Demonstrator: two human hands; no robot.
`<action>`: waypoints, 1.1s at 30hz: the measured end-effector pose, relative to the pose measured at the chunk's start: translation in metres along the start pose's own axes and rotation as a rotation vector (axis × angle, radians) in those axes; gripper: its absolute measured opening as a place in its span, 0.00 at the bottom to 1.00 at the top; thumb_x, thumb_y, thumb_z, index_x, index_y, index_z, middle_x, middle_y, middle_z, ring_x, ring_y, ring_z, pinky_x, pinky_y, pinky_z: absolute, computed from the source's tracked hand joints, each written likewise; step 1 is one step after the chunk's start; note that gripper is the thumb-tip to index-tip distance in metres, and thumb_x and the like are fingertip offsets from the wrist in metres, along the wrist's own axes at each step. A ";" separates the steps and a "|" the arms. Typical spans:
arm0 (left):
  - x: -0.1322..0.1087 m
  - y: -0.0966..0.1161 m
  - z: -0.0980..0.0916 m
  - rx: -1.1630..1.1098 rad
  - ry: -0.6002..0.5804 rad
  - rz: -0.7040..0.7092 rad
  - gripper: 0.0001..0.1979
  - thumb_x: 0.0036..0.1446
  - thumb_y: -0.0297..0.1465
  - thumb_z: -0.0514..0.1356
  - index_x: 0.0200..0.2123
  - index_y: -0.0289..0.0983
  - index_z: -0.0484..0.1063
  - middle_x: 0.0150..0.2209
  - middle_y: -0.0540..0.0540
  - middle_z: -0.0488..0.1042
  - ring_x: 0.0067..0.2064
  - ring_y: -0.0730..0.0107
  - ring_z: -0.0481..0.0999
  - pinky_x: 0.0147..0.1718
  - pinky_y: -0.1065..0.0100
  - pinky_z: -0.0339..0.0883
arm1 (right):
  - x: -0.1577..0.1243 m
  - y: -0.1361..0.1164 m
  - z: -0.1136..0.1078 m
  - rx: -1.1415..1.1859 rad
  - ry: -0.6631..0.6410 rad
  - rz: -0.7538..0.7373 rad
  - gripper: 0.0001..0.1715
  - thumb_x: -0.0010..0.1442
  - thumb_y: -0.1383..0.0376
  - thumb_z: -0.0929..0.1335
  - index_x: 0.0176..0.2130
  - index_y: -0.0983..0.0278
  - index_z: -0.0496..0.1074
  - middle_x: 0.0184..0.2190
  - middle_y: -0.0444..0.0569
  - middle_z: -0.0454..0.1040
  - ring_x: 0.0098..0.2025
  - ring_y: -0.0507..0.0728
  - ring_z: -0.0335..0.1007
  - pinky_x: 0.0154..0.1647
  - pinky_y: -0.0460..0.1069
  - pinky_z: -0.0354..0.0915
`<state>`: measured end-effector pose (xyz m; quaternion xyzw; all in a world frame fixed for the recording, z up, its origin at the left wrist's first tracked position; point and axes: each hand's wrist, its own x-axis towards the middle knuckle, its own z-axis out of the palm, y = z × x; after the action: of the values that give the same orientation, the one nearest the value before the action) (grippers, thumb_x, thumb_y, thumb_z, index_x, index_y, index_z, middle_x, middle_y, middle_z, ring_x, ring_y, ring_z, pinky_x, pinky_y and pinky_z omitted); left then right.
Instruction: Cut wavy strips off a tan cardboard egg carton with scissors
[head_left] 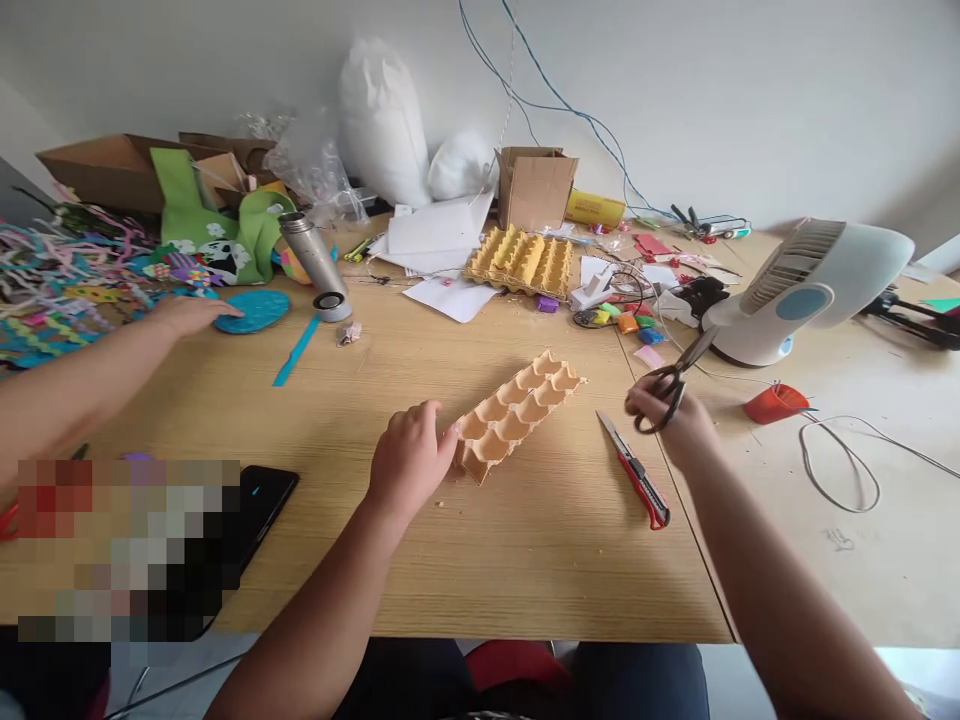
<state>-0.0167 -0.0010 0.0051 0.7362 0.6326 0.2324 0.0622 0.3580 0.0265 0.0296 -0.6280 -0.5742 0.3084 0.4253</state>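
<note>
My right hand (682,425) is closed around the dark handles of a pair of scissors (667,385), whose blades point away toward the fan. Near the middle of the table lies a strip of egg carton (517,410), tan, with two rows of cups. My left hand (412,455) grips its near left end, the thumb against the edge and the other fingers partly hidden. Between the strip and my right hand rests a red and black utility knife (637,475), its blade out. Small crumbs lie beside the carton strip.
At left another person's hand (184,315) touches a blue disc (259,311). A steel flask (319,265), a larger yellow egg tray (521,260) and a cardboard box (536,187) stand farther back. To the right are a white fan (802,290), a red cup (778,403) and a phone (266,500) at left.
</note>
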 end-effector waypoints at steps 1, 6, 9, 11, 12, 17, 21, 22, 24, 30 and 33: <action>0.001 -0.004 0.000 0.014 -0.085 -0.056 0.18 0.65 0.45 0.56 0.45 0.36 0.73 0.44 0.34 0.78 0.48 0.45 0.74 0.45 0.54 0.65 | -0.015 -0.010 0.018 0.092 -0.041 0.001 0.16 0.58 0.52 0.70 0.36 0.62 0.68 0.29 0.46 0.73 0.34 0.56 0.71 0.38 0.51 0.67; 0.007 -0.007 -0.003 -0.065 -0.381 -0.119 0.26 0.59 0.57 0.54 0.25 0.40 0.67 0.35 0.39 0.76 0.43 0.49 0.75 0.40 0.59 0.63 | -0.063 -0.043 0.077 -0.024 -0.412 -0.006 0.16 0.62 0.51 0.68 0.40 0.60 0.68 0.36 0.46 0.72 0.39 0.57 0.69 0.43 0.52 0.65; 0.012 -0.003 -0.001 -0.234 -0.452 -0.183 0.25 0.54 0.58 0.59 0.30 0.41 0.67 0.35 0.44 0.75 0.38 0.56 0.75 0.33 0.63 0.62 | -0.073 -0.048 0.079 -0.174 -0.594 0.008 0.17 0.64 0.49 0.66 0.41 0.59 0.68 0.37 0.45 0.72 0.41 0.58 0.68 0.45 0.53 0.64; 0.018 -0.002 0.005 -0.386 -0.441 -0.240 0.25 0.51 0.56 0.64 0.37 0.41 0.67 0.35 0.48 0.76 0.37 0.59 0.75 0.33 0.65 0.63 | -0.075 -0.046 0.073 -0.195 -0.687 0.014 0.17 0.65 0.49 0.65 0.39 0.59 0.69 0.35 0.44 0.72 0.40 0.58 0.67 0.44 0.52 0.63; 0.020 -0.002 0.009 -0.462 -0.409 -0.251 0.25 0.50 0.54 0.65 0.39 0.41 0.66 0.37 0.48 0.76 0.38 0.60 0.75 0.34 0.65 0.64 | -0.075 -0.044 0.070 -0.180 -0.719 0.018 0.18 0.66 0.48 0.65 0.38 0.59 0.69 0.34 0.44 0.71 0.39 0.57 0.67 0.44 0.52 0.63; 0.026 -0.002 0.033 -1.030 -0.214 -0.313 0.32 0.50 0.43 0.70 0.54 0.42 0.63 0.50 0.44 0.75 0.47 0.62 0.77 0.47 0.62 0.70 | -0.075 -0.040 0.069 0.015 -0.834 -0.007 0.27 0.70 0.45 0.59 0.32 0.61 0.67 0.32 0.46 0.69 0.36 0.55 0.65 0.42 0.51 0.62; 0.025 0.000 0.036 -1.301 -0.203 -0.313 0.31 0.50 0.37 0.72 0.54 0.41 0.65 0.55 0.43 0.73 0.55 0.61 0.75 0.56 0.59 0.67 | -0.079 -0.044 0.081 0.096 -0.914 -0.015 0.32 0.71 0.42 0.56 0.30 0.62 0.66 0.30 0.46 0.68 0.34 0.54 0.64 0.42 0.50 0.61; 0.024 0.001 0.035 -1.344 -0.206 -0.315 0.30 0.50 0.37 0.73 0.54 0.40 0.66 0.55 0.43 0.74 0.55 0.61 0.74 0.56 0.59 0.67 | -0.081 -0.045 0.084 0.097 -0.921 -0.004 0.31 0.71 0.42 0.56 0.30 0.62 0.66 0.30 0.46 0.68 0.34 0.54 0.63 0.41 0.50 0.61; 0.022 0.003 0.031 -1.438 -0.222 -0.349 0.29 0.49 0.35 0.73 0.52 0.39 0.68 0.53 0.44 0.75 0.55 0.63 0.74 0.55 0.62 0.68 | -0.084 -0.048 0.090 0.092 -0.928 0.030 0.30 0.70 0.42 0.58 0.31 0.62 0.66 0.30 0.45 0.67 0.34 0.54 0.63 0.40 0.50 0.61; 0.022 0.005 0.024 -1.650 -0.244 -0.453 0.22 0.53 0.34 0.72 0.50 0.39 0.71 0.50 0.45 0.78 0.48 0.67 0.79 0.43 0.69 0.73 | -0.091 -0.051 0.094 0.123 -0.992 0.057 0.32 0.69 0.40 0.58 0.30 0.62 0.66 0.28 0.45 0.68 0.32 0.54 0.63 0.38 0.50 0.61; 0.024 0.004 0.024 -1.742 -0.223 -0.495 0.19 0.54 0.33 0.70 0.48 0.38 0.73 0.49 0.45 0.79 0.47 0.68 0.79 0.43 0.68 0.75 | -0.092 -0.050 0.091 0.152 -1.021 0.068 0.34 0.69 0.39 0.57 0.29 0.62 0.66 0.26 0.45 0.68 0.31 0.53 0.63 0.37 0.50 0.61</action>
<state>-0.0010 0.0260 -0.0088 0.2901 0.3634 0.5353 0.7051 0.2415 -0.0487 0.0239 -0.3830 -0.6636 0.6303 0.1250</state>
